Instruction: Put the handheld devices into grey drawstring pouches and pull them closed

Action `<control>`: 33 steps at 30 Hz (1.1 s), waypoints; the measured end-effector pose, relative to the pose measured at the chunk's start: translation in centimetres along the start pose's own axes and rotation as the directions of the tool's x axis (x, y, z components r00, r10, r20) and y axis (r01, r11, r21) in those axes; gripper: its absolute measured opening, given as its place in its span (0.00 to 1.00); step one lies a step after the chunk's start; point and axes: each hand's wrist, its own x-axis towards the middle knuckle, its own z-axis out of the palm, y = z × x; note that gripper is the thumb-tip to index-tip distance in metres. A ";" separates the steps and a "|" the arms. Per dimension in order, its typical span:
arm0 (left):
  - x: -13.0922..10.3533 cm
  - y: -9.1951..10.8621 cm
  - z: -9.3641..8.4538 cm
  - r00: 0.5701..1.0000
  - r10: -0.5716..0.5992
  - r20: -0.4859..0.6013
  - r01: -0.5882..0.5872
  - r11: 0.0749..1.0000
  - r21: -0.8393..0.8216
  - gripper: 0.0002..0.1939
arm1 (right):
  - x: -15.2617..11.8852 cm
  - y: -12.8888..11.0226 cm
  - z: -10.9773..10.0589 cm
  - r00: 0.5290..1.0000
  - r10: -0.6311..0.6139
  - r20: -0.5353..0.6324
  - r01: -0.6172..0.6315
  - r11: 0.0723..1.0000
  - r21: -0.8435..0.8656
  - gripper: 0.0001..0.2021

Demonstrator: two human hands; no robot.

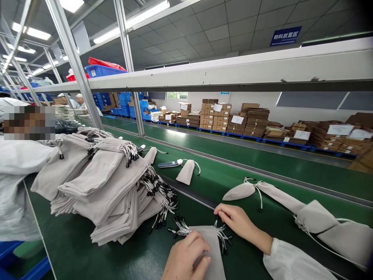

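Observation:
My left hand (188,254) lies over a small stack of light grey pouches (214,249) at the bottom centre, its fingers curled and its thumb bent against the cloth. White drawstrings with black tips stick out on both sides of the stack's top end. At the top right corner my right hand (233,217) is closed in a pinch on a drawstring (216,222). To the left rises a large heap of grey pouches (107,179) with many black-tipped cords.
On the green belt (204,155) lie a blue-grey device (169,164), a small pouch (186,172) and filled pouches (281,196) at the right. A metal post (137,112) and a shelf beam (233,74) stand beyond. Another person's white sleeve (23,155) is at the left.

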 end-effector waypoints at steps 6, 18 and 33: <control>0.0 0.0 0.2 0.999 -0.001 0.045 0.000 1.000 0.020 0.05 | -0.2 0.3 0.8 1.000 -0.020 0.006 0.020 0.996 -0.083 0.12; 0.1 0.2 0.3 0.996 -0.040 0.077 0.036 0.998 0.044 0.05 | -0.2 0.5 0.9 1.000 -0.019 -0.004 0.018 0.998 -0.066 0.12; -0.1 -0.1 0.4 0.999 0.012 0.051 -0.017 0.996 0.090 0.08 | -0.2 0.2 0.6 1.000 -0.015 0.008 0.016 0.997 -0.076 0.12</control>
